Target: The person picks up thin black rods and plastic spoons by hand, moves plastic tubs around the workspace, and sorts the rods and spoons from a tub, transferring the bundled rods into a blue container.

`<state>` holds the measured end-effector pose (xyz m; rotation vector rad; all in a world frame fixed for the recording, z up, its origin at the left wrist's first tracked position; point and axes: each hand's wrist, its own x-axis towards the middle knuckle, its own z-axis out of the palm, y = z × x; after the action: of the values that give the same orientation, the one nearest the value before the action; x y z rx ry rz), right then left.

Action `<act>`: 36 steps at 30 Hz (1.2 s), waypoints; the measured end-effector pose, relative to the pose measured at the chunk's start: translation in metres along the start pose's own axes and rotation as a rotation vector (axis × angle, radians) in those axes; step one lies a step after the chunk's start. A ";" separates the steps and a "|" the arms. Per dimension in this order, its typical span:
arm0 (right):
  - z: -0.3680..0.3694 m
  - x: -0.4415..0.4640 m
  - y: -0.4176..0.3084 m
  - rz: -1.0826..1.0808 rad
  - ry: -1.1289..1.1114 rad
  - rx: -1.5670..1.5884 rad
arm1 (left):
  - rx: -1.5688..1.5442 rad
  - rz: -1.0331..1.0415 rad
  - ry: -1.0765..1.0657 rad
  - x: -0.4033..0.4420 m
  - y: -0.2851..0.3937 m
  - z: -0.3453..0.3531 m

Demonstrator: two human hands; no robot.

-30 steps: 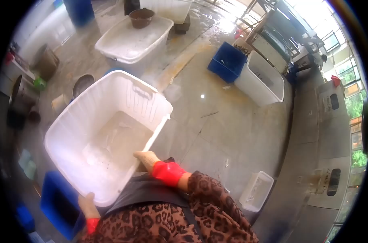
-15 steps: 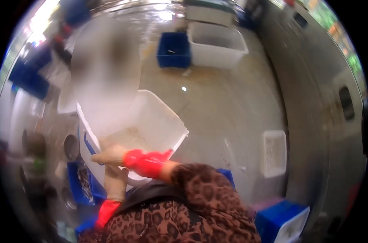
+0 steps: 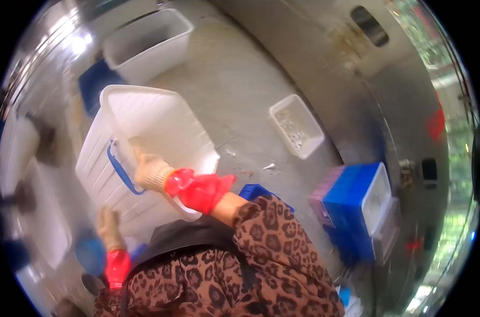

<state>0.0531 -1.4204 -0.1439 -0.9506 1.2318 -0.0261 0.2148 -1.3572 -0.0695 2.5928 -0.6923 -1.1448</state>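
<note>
A large white tub [image 3: 166, 113] is tilted in front of me, its mouth towards the upper right and a blue handle [image 3: 119, 168] on its near-left side. My right hand [image 3: 151, 168], in a pale knitted glove with a red cuff, grips the tub's rim beside that handle. Lower down, my left hand [image 3: 109, 228], gloved the same way, is beside the tub's lower left side with its fingers extended upward. Blur hides whether those fingers touch the wall.
A small white tray [image 3: 298, 127] with scraps lies on the grey floor. Stacked blue crates [image 3: 351, 198] stand at the right, beside a metal counter [image 3: 324, 63]. Another white tub [image 3: 150, 45] and a blue bin [image 3: 97, 84] are beyond mine. A blue container [image 3: 253, 191] sits near my right sleeve.
The view has swung right. The tub has turned and tilted, showing its outer side. My right hand has moved from the right rim to the handle side; my left hand is now apart from it, lower left.
</note>
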 end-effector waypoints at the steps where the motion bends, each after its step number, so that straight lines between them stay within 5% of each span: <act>1: -0.008 -0.005 0.014 0.029 0.064 0.121 | 0.223 0.029 0.113 0.023 0.012 0.002; 3: -0.025 -0.021 0.028 0.086 0.169 0.269 | 0.221 0.100 -0.011 0.067 0.008 0.011; 5: -0.034 -0.041 0.025 0.156 0.212 0.231 | 0.170 0.183 -0.151 0.126 -0.053 -0.056; 6: -0.034 -0.041 0.028 0.136 0.209 0.281 | 0.137 0.218 -0.198 0.163 -0.004 0.014; 14: -0.052 -0.065 0.058 0.028 0.525 0.182 | -0.234 0.444 -0.515 0.313 0.001 0.107; 15: -0.057 -0.073 0.066 -0.057 0.625 0.163 | -0.252 0.457 -0.506 0.301 0.014 0.112; 17: -0.062 -0.102 0.074 -0.082 0.738 0.111 | -0.478 0.085 -0.722 0.237 0.062 0.124; 18: -0.066 -0.113 0.082 -0.082 0.743 0.183 | -0.446 0.087 -0.642 0.202 0.080 0.131; 21: -0.079 -0.143 0.084 -0.007 0.777 0.261 | -0.200 0.430 -0.657 0.188 0.085 0.140; 24: -0.057 -0.156 0.135 0.105 1.005 0.302 | -0.253 0.476 -0.748 0.137 0.108 0.149; 25: -0.052 -0.164 0.129 0.309 1.019 0.179 | -0.224 0.520 -0.741 0.139 0.117 0.155; 28: -0.074 -0.161 0.116 0.505 1.371 0.597 | -0.131 0.635 -0.874 0.114 0.171 0.204; 29: -0.078 -0.163 0.155 0.260 1.536 0.691 | -0.066 0.667 -1.008 0.098 0.192 0.222; 31: -0.109 -0.162 0.194 0.230 1.371 0.594 | -0.030 0.698 -1.139 0.042 0.208 0.244; 34: -0.112 -0.172 0.232 0.275 1.085 0.363 | 0.040 1.355 -1.318 -0.009 0.182 0.276; 36: -0.113 -0.168 0.245 0.314 0.893 0.214 | -0.164 1.411 -1.289 -0.041 0.169 0.288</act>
<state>-0.2143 -1.2501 -0.1667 -0.5392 2.1405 -0.3583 -0.0781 -1.4867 -0.1720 0.3932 -1.9284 -1.8116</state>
